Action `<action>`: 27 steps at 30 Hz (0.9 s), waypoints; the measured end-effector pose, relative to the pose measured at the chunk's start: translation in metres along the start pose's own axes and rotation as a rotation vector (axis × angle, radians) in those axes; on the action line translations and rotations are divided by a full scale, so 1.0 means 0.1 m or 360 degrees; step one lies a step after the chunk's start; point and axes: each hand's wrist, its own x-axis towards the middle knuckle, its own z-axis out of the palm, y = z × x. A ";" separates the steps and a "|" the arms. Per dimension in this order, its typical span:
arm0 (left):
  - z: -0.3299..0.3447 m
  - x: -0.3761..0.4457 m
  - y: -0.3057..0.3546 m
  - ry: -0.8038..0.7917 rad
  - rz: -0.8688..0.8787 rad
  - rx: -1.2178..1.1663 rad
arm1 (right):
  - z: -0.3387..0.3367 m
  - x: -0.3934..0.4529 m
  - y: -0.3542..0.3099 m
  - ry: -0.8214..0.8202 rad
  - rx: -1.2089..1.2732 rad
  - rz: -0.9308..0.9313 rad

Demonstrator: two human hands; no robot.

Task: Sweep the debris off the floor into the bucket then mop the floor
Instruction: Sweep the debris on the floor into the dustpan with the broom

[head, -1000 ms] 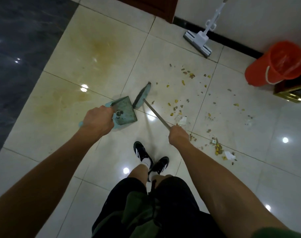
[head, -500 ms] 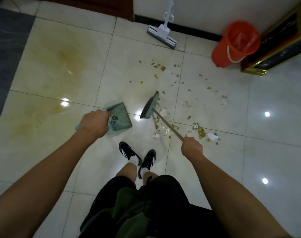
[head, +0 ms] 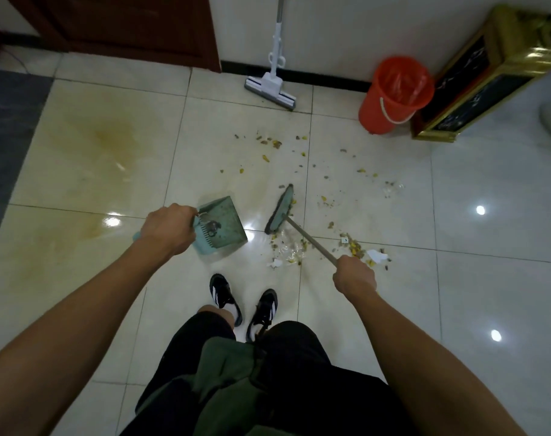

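My left hand point(head: 170, 228) grips the handle of a teal dustpan point(head: 222, 226), held low over the tiles with its mouth toward the debris. A thin broom handle is held in my right hand point(head: 355, 278). The green broom head point(head: 280, 209) rests on the floor just right of the dustpan. Yellow and brown debris point(head: 299, 171) lies scattered across the tiles, with a denser patch and white paper scraps point(head: 291, 253) under the broom handle. An orange bucket point(head: 393, 94) lined with a bag stands by the far wall. A white sponge mop point(head: 272, 86) leans against that wall.
A gold-framed dark cabinet point(head: 475, 86) stands right of the bucket. A brown door point(head: 126, 26) is at the back left, and dark flooring point(head: 7, 121) runs along the left. A yellowish stain point(head: 107, 136) marks the tiles. My shoes point(head: 242, 302) stand just behind the dustpan.
The view has tilted up and swung right, bringing the wall, mop and bucket more into frame. The broom head has moved right, away from the dustpan, onto the debris.
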 end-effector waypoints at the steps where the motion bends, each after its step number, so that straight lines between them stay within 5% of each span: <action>1: -0.02 0.02 -0.03 0.0007 -0.0007 0.0009 | -0.02 0.01 -0.02 -0.0002 0.0004 -0.0012; 11: -0.24 0.58 -0.77 0.0018 -0.0051 0.0055 | -0.47 0.41 -0.97 0.0000 0.0101 -0.0149; 27: -0.70 1.92 -2.51 -0.0127 -0.0083 -0.0024 | -1.14 1.14 -3.58 -0.0099 0.0218 -0.0261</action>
